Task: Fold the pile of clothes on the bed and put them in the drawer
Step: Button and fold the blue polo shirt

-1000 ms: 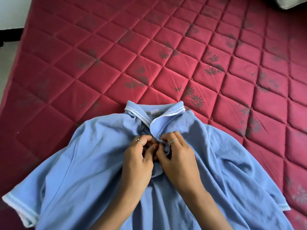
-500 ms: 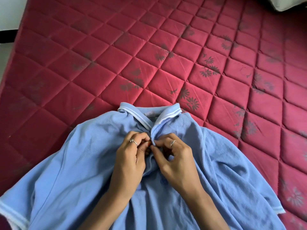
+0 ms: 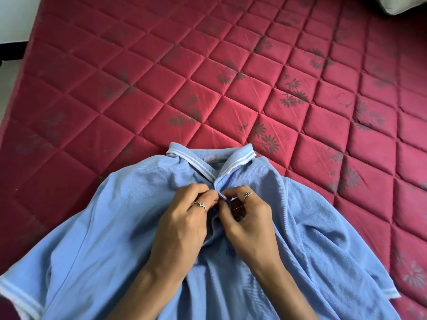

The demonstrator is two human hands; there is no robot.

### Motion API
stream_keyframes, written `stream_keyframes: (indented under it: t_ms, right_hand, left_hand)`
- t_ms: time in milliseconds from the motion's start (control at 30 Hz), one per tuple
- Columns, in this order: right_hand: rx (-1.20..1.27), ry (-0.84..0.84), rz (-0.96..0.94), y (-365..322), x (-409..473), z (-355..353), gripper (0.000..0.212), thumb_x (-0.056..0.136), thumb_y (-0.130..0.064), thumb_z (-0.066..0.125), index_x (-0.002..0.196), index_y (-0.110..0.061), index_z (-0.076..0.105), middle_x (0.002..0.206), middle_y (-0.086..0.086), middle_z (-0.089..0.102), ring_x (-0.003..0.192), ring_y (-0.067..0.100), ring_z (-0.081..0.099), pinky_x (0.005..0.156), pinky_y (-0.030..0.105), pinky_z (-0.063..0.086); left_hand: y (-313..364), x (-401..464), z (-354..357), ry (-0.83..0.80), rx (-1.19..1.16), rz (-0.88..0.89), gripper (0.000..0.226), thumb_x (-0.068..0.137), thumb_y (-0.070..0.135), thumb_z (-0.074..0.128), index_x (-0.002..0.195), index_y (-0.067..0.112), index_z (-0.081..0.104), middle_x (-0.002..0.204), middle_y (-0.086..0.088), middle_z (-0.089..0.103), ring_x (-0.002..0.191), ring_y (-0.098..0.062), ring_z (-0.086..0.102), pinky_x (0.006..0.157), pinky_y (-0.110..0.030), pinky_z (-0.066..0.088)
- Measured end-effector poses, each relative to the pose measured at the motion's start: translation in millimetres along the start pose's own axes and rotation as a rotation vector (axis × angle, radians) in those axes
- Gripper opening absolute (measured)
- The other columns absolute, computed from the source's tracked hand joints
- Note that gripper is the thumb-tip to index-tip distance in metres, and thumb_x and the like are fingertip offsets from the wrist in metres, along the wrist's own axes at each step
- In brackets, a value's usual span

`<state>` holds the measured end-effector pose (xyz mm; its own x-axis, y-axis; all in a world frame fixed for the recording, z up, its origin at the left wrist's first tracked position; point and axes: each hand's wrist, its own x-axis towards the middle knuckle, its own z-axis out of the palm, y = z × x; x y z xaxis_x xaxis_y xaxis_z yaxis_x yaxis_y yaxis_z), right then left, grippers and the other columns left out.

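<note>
A light blue polo shirt (image 3: 111,239) lies front-up on the red quilted mattress (image 3: 143,84), collar pointing away from me, both short sleeves spread out. My left hand (image 3: 182,225) and my right hand (image 3: 249,222) meet just below the white-striped collar (image 3: 208,162). Each pinches an edge of the shirt's button placket between thumb and fingers. Both hands wear a ring. The cloth bunches up under my palms, and the button itself is hidden by my fingers.
The mattress stretches wide beyond the shirt. Its left edge runs along a pale floor (image 3: 9,93). A white pillow corner (image 3: 402,4) shows at the far right top. No drawer or other clothes are in sight.
My hands stay at the placket while the fingers shift slightly; the right hand's fingers have lifted a little. The view has tilted so the shirt sits lower in the frame.
</note>
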<state>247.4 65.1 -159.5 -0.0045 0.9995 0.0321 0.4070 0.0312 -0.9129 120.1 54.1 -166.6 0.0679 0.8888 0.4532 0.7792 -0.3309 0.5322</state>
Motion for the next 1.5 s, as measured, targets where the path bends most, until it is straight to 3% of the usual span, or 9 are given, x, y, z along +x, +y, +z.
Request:
stream_keyframes:
  t_ms: [200,333,500,633,767,1000,1200,1300,1500]
  right_hand:
    - [-0.008,-0.010,0.013,-1,0,-2,0.008,0.085,-0.011,0.065,0.081,-0.018,0.064,0.069,-0.004,0.061,0.062,0.012,0.057,0.059,0.022,0.047]
    - [-0.020,0.004,-0.007,-2,1,-4,0.011,0.083,-0.007,0.067,0.077,-0.016,0.064,0.069,-0.005,0.060,0.062,0.010,0.057,0.058,0.014,0.043]
    - [0.031,-0.055,0.054,-4,1,-4,0.010,0.085,-0.011,0.066,0.077,-0.015,0.064,0.069,0.000,0.065,0.063,0.016,0.062,0.062,0.032,0.051]
    - [0.005,-0.041,0.054,-5,0,-4,0.011,0.083,-0.011,0.066,0.074,-0.013,0.061,0.064,0.002,0.063,0.058,0.015,0.058,0.057,0.030,0.049]
    - [-0.097,-0.021,0.029,-5,-2,0,0.019,0.083,-0.012,0.064,0.071,-0.014,0.050,0.059,0.000,0.051,0.055,0.013,0.043,0.052,0.028,0.040]
    - [-0.137,0.049,0.040,-3,-2,2,0.019,0.084,-0.011,0.066,0.070,-0.012,0.054,0.064,0.000,0.053,0.059,0.015,0.048,0.056,0.030,0.043]
    - [0.034,0.037,0.130,-3,0,-3,0.013,0.081,-0.005,0.069,0.076,-0.017,0.067,0.065,0.001,0.065,0.059,0.015,0.060,0.057,0.019,0.049]
    - [0.047,0.036,0.127,-2,1,-3,0.012,0.082,-0.007,0.069,0.079,-0.018,0.067,0.066,0.000,0.065,0.061,0.016,0.061,0.059,0.021,0.050]
    - [0.150,0.003,0.128,-6,-1,-4,0.009,0.085,-0.022,0.058,0.085,-0.018,0.067,0.070,-0.001,0.068,0.062,0.011,0.065,0.060,0.021,0.052]
  left_hand:
    - [-2,-1,4,-0.014,-0.031,-0.001,0.027,0.090,0.008,0.047,0.102,0.000,0.070,0.095,-0.008,0.065,0.087,-0.016,0.060,0.086,-0.020,0.047]
    - [-3,3,4,-0.008,-0.060,-0.001,0.027,0.089,0.008,0.047,0.101,-0.002,0.069,0.094,-0.009,0.065,0.087,-0.014,0.059,0.086,-0.017,0.045]
    - [-6,6,1,-0.004,-0.073,0.031,0.026,0.090,0.008,0.048,0.101,-0.002,0.069,0.094,-0.008,0.065,0.087,-0.015,0.060,0.086,-0.020,0.047]
    - [-7,5,4,-0.007,-0.057,0.030,0.023,0.087,0.003,0.052,0.103,0.000,0.068,0.094,-0.008,0.064,0.086,-0.018,0.062,0.083,-0.023,0.049]
    - [-2,5,8,-0.020,-0.100,-0.055,0.016,0.089,0.010,0.051,0.102,0.010,0.062,0.090,-0.004,0.062,0.082,-0.013,0.058,0.078,-0.021,0.046]
    - [7,10,12,0.000,-0.392,-0.374,0.017,0.082,0.010,0.058,0.087,0.026,0.061,0.080,0.006,0.062,0.071,-0.007,0.062,0.069,-0.026,0.050]
    - [9,10,10,0.029,-0.339,-0.285,0.018,0.079,0.002,0.063,0.084,0.018,0.067,0.080,0.003,0.063,0.072,-0.001,0.060,0.069,-0.015,0.048]
    - [9,10,10,0.034,-0.289,-0.276,0.011,0.080,0.002,0.063,0.084,0.010,0.070,0.080,0.001,0.066,0.073,-0.003,0.060,0.070,-0.013,0.046]
    - [12,9,10,0.086,-0.245,-0.343,0.012,0.080,0.003,0.062,0.085,0.007,0.072,0.080,-0.001,0.070,0.074,-0.004,0.060,0.072,-0.006,0.042]
